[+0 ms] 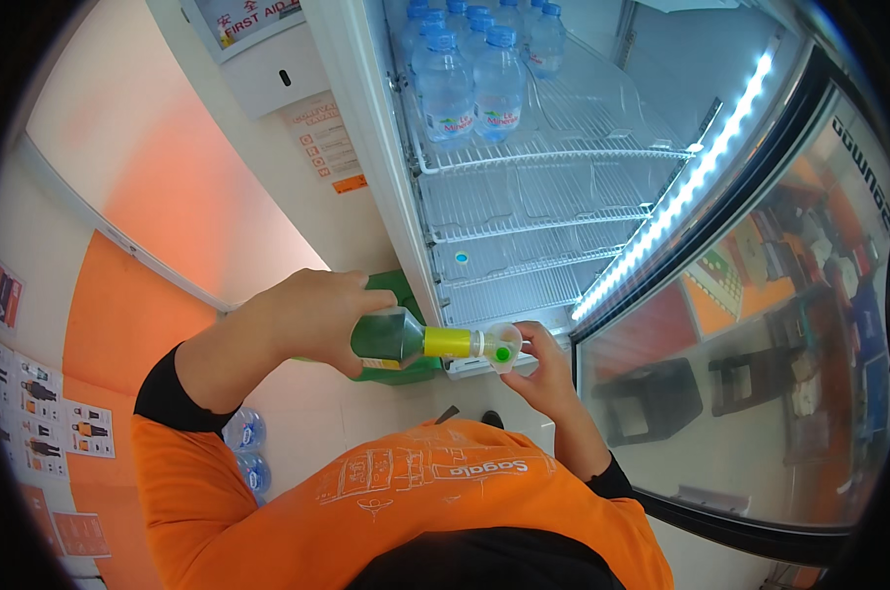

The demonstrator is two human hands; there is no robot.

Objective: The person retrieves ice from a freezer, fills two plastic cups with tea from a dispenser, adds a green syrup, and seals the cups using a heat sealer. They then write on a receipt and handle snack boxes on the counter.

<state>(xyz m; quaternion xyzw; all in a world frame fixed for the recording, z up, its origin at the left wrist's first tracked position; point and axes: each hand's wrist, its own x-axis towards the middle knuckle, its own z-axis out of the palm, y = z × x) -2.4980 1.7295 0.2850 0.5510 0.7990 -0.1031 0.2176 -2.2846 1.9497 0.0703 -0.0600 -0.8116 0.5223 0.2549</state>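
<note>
My left hand (pixel 316 313) grips a dark green bottle (pixel 392 338) with a yellow neck band, tipped onto its side. Its mouth points right, at a small clear plastic cup (pixel 505 345). The cup is pinched between the thumb and fingers of my right hand (pixel 542 372). Something bright green shows inside the cup; whether it is liquid cannot be told. Bottle mouth and cup overlap in view, so contact between them is unclear. Both hands are in front of the lower part of an open display fridge (pixel 508 299).
Water bottles (pixel 445 96) stand on the fridge's upper wire shelf (pixel 592 153). The glass door (pixel 740 413) hangs open at right. A green container (pixel 404 375) is behind my left hand. Large bottles (pixel 247 431) sit on the floor at left, near an orange and white wall (pixel 131 317).
</note>
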